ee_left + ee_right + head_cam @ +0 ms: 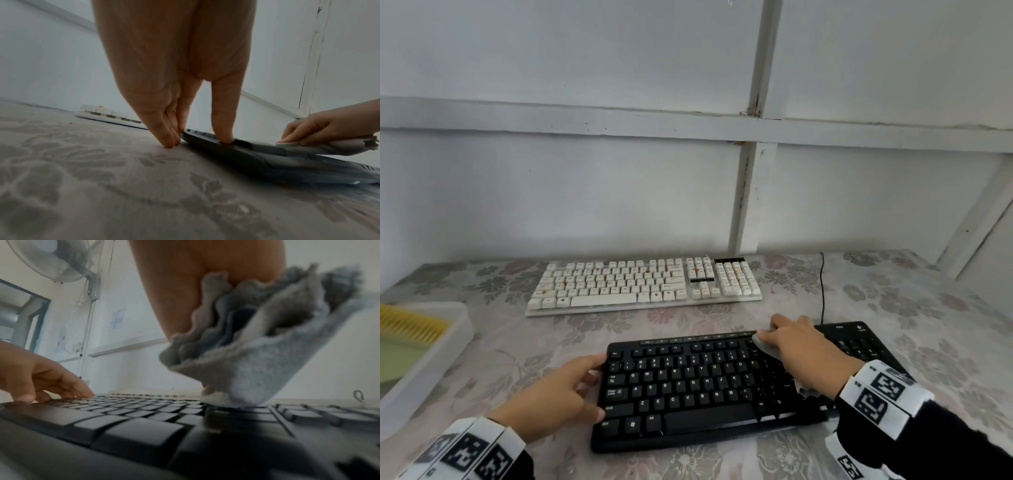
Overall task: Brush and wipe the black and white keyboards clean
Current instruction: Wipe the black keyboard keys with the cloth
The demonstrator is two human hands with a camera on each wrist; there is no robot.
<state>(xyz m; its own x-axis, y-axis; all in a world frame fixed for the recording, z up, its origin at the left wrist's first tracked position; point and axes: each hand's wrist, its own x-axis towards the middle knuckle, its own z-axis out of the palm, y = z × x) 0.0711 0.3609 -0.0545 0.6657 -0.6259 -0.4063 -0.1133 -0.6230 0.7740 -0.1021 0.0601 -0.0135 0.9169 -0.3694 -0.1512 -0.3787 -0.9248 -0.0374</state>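
Observation:
The black keyboard (705,387) lies near the table's front edge, and the stained white keyboard (643,284) lies behind it by the wall. My left hand (590,385) braces the black keyboard's left end: the thumb rests on its top corner and the straight fingers (168,139) stand on the tablecloth against its edge. My right hand (786,337) grips a bunched grey cloth (762,344) and presses it onto the keys at the upper right of the main key block. The cloth (257,361) hides the right fingertips in the right wrist view.
A white tray (431,359) at the left table edge holds a yellow-bristled brush (410,329). A black cable (823,284) runs from the black keyboard to the back of the table. A floral tablecloth (928,325) covers the table, with a white wall close behind.

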